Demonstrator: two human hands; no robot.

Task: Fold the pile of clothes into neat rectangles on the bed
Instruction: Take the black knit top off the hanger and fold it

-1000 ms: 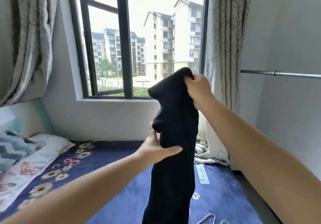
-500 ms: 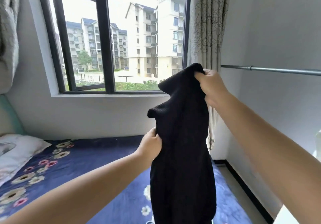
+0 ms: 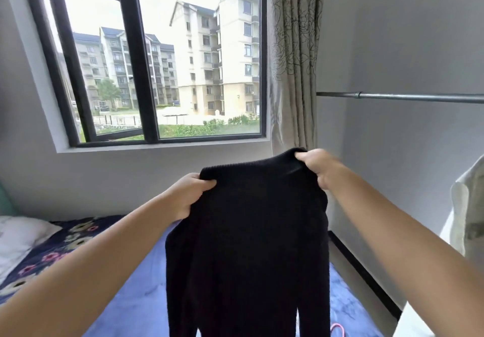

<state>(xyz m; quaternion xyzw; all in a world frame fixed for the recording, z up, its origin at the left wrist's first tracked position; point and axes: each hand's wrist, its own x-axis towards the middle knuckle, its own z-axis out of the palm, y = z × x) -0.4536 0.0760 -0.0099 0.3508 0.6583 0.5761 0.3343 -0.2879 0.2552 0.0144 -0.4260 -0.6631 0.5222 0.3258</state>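
Knitwear [image 3: 248, 245], black and fine-ribbed, hangs in the air between both hands above the bed [image 3: 136, 297], its top edge stretched nearly level and its body dropping out of the bottom of the view. The left hand [image 3: 187, 195] grips one top corner with the fingers curled over the edge and the thumb pressed on the near face; the right hand [image 3: 318, 165] pinches the other corner a little higher, fingers wrapped round a bunched tuft of fabric. Holding the garment by its two upper corners lets its own weight pull the cloth flat, which looks like the step of spreading it out before it is laid down for folding. The knit seems soft and fairly heavy, draping in long vertical folds, with a narrower strip, perhaps a sleeve, hanging at the lower right; whether it is a sweater or a cardigan cannot be told. The bed beneath wears a smooth blue sheet, printed with pale flowers towards the left, where a white pillow [image 3: 18, 237] lies. A pink hanger [image 3: 337, 329] peeks out beside the garment's lower edge. Behind stand a dark-framed window [image 3: 146, 75], a patterned curtain [image 3: 293, 62], and a metal rail [image 3: 406, 97] along the right wall.
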